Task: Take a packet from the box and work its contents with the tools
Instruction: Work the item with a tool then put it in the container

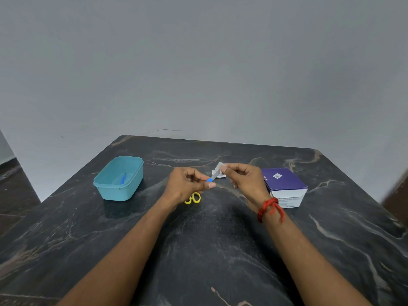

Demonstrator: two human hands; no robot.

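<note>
The packet (215,176) hangs above the table (209,239) between both hands, long axis slanting up rightward. The left hand (187,184) pinches its blue lower end, and the right hand (245,180) pinches the pale top, seemingly peeling. The box (284,182) lies just right.

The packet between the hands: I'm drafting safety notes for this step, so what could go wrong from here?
1. The left hand pinches only the blue end sticking out of the packet, which the right hand holds in mid-air. A hard pull could drop the contents onto the table.
2. Whether that piece is sharp I cannot tell; if so, the fingertips are close to it.
3. The yellow scissors lie just under the left hand, easy to knock.
</note>
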